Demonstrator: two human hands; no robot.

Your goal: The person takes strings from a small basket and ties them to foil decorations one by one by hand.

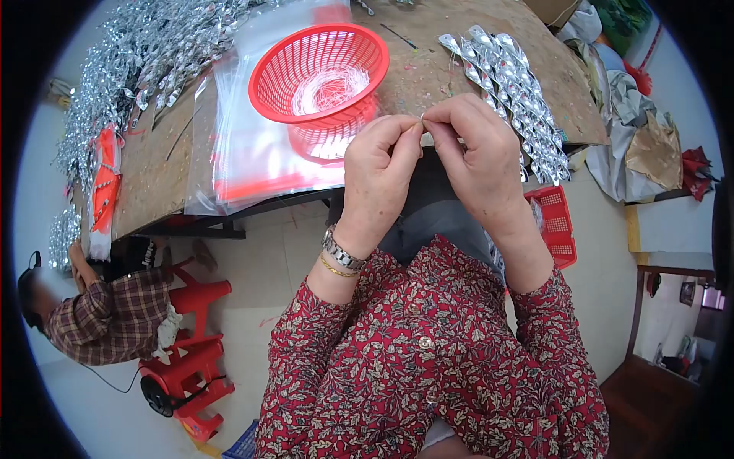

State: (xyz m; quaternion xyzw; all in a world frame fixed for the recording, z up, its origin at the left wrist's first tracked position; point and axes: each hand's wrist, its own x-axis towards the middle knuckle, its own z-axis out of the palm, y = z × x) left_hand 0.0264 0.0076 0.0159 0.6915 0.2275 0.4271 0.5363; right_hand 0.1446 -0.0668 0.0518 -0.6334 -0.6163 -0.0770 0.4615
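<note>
My left hand (378,170) and my right hand (480,161) meet at the table's front edge, thumbs and forefingers pinched with the tips almost touching. Whatever lies between the fingertips is too small to make out. Just beyond my left hand stands a red plastic basket (264,67) with a tangle of fine white thread loops (330,90) inside. It rests on a stack of clear plastic bags (243,145) with red-orange bottom edges. To the right of my right hand, shiny silver twisted strips (514,80) lie side by side and hang over the edge.
A heap of silver tinsel strips (164,46) covers the far left of the wooden table (428,76). An orange packet (105,180) hangs there. A red crate (556,222) sits below on the right. At left, a person in a checked shirt (115,317) sits by red stools (200,294).
</note>
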